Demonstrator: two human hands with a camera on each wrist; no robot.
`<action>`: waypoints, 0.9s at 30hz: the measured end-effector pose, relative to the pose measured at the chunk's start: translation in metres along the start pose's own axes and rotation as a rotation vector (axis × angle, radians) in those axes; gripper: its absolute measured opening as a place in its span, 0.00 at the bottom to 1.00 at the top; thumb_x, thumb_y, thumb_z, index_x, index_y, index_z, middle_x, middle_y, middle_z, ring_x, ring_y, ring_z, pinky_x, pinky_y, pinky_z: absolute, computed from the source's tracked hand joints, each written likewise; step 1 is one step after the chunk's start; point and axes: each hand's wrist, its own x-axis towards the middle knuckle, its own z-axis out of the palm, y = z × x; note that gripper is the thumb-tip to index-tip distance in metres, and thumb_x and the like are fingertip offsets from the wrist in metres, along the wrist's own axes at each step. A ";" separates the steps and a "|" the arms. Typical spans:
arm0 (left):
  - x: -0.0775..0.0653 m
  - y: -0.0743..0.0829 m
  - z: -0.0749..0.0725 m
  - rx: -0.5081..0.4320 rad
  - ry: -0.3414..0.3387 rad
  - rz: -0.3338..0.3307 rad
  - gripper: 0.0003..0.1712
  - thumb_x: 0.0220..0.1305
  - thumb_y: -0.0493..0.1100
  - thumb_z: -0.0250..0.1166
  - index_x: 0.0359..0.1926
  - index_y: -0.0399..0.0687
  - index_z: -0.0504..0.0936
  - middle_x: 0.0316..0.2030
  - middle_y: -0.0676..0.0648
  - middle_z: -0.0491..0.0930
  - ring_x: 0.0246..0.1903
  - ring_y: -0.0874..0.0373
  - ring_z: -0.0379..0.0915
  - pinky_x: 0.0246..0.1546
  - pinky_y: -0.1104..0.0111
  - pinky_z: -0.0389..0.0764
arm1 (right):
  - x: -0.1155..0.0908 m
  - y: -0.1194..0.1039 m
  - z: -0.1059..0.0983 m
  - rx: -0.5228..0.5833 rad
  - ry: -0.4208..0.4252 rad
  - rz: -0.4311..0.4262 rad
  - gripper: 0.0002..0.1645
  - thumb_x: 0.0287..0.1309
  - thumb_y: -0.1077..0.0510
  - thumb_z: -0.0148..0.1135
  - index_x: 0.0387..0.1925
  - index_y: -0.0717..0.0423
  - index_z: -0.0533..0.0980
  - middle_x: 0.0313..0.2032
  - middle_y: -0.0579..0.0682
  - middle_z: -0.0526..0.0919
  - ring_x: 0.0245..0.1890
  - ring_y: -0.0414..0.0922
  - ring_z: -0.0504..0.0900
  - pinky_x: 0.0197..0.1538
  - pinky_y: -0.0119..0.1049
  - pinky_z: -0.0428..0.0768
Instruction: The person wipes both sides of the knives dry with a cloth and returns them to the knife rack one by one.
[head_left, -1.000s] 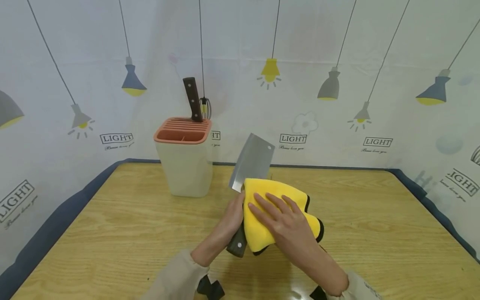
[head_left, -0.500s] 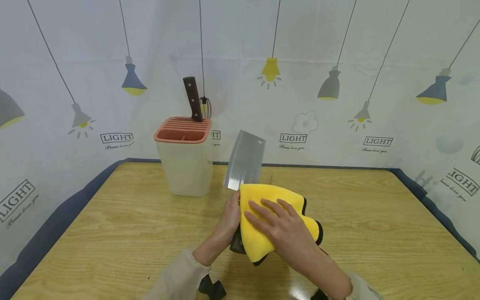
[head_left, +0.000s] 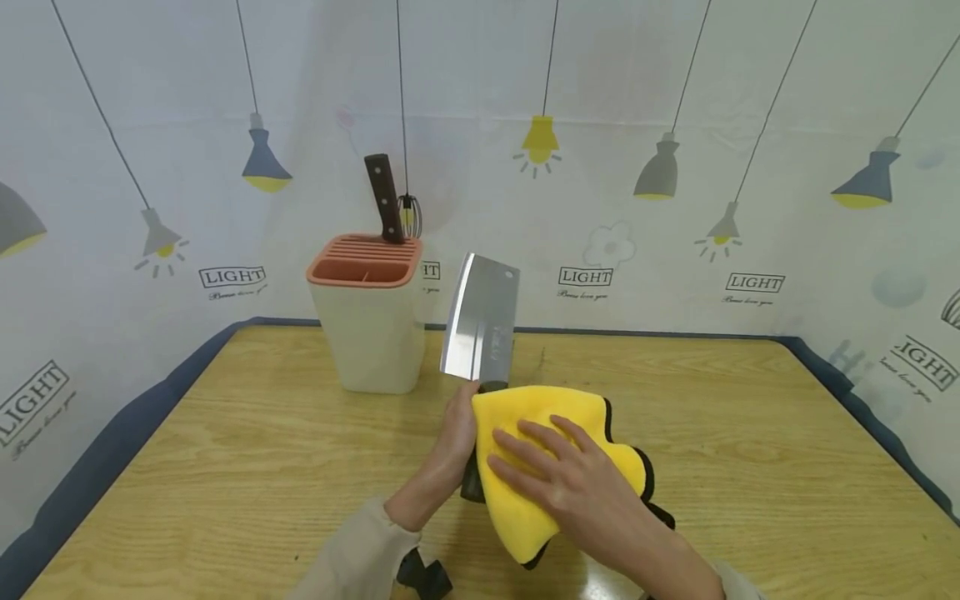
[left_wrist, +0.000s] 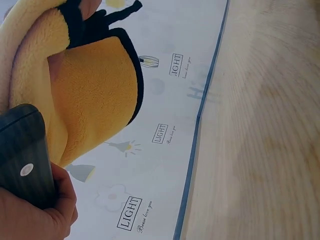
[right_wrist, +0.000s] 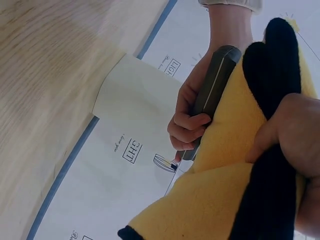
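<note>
My left hand (head_left: 447, 442) grips the dark handle of a cleaver (head_left: 491, 321), whose broad steel blade points up and away above the table. In the right wrist view, its fingers curl round the cleaver's handle (right_wrist: 216, 87). A yellow cloth (head_left: 517, 500) with black edging drapes over the handle and hides much of it. My right hand (head_left: 573, 483) lies on the cloth with fingers spread across its top. From the right wrist, the thumb of the right hand (right_wrist: 295, 132) presses into a fold, holding the cloth between thumb and fingers.
A cream knife holder (head_left: 371, 342) with an orange slotted top stands at the back left of the wooden table (head_left: 750, 433). A dark-handled knife (head_left: 386, 198) stands in its slots. Behind the table hangs a lamp-printed backdrop (head_left: 465, 167).
The cleaver has swung left and more upright. Cloth and right hand have slid down toward the handle's end, baring the blade's base. The left hand keeps its grip.
</note>
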 end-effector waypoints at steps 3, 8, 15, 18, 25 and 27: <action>0.001 0.000 0.000 0.010 0.004 0.029 0.18 0.66 0.46 0.36 0.24 0.45 0.66 0.17 0.52 0.68 0.17 0.65 0.66 0.20 0.74 0.70 | -0.001 0.000 -0.001 0.003 -0.016 -0.012 0.34 0.29 0.65 0.70 0.47 0.49 0.76 0.53 0.47 0.73 0.50 0.50 0.73 0.51 0.48 0.70; 0.002 0.000 -0.001 -0.031 -0.016 0.066 0.13 0.67 0.43 0.39 0.28 0.45 0.65 0.19 0.53 0.66 0.18 0.66 0.65 0.21 0.75 0.69 | -0.003 0.001 -0.002 -0.003 -0.006 -0.042 0.26 0.41 0.65 0.58 0.48 0.49 0.76 0.55 0.43 0.72 0.50 0.48 0.73 0.51 0.48 0.70; 0.002 -0.001 -0.004 -0.121 -0.063 0.042 0.13 0.69 0.44 0.38 0.34 0.41 0.65 0.21 0.53 0.68 0.18 0.66 0.67 0.21 0.76 0.71 | -0.004 0.001 -0.003 -0.030 0.035 -0.102 0.24 0.54 0.63 0.40 0.47 0.47 0.76 0.54 0.43 0.73 0.50 0.48 0.73 0.51 0.46 0.71; 0.001 -0.001 -0.004 -0.141 -0.096 0.034 0.15 0.69 0.44 0.37 0.40 0.37 0.65 0.23 0.52 0.70 0.20 0.66 0.69 0.22 0.75 0.73 | -0.005 0.001 -0.004 -0.037 0.022 -0.121 0.25 0.62 0.63 0.33 0.47 0.46 0.76 0.54 0.42 0.72 0.50 0.48 0.73 0.51 0.46 0.71; 0.002 -0.002 -0.005 -0.164 -0.125 0.032 0.19 0.70 0.44 0.36 0.51 0.33 0.61 0.31 0.48 0.70 0.25 0.65 0.69 0.26 0.76 0.74 | -0.007 0.003 -0.007 -0.048 0.011 -0.164 0.24 0.55 0.64 0.39 0.46 0.45 0.77 0.53 0.42 0.73 0.51 0.47 0.72 0.53 0.46 0.69; 0.003 -0.002 -0.005 -0.170 -0.121 0.031 0.19 0.70 0.44 0.36 0.52 0.33 0.61 0.32 0.47 0.69 0.27 0.64 0.69 0.28 0.75 0.74 | -0.007 0.004 -0.008 -0.048 0.006 -0.174 0.24 0.51 0.63 0.42 0.46 0.45 0.77 0.54 0.42 0.73 0.51 0.48 0.72 0.53 0.47 0.69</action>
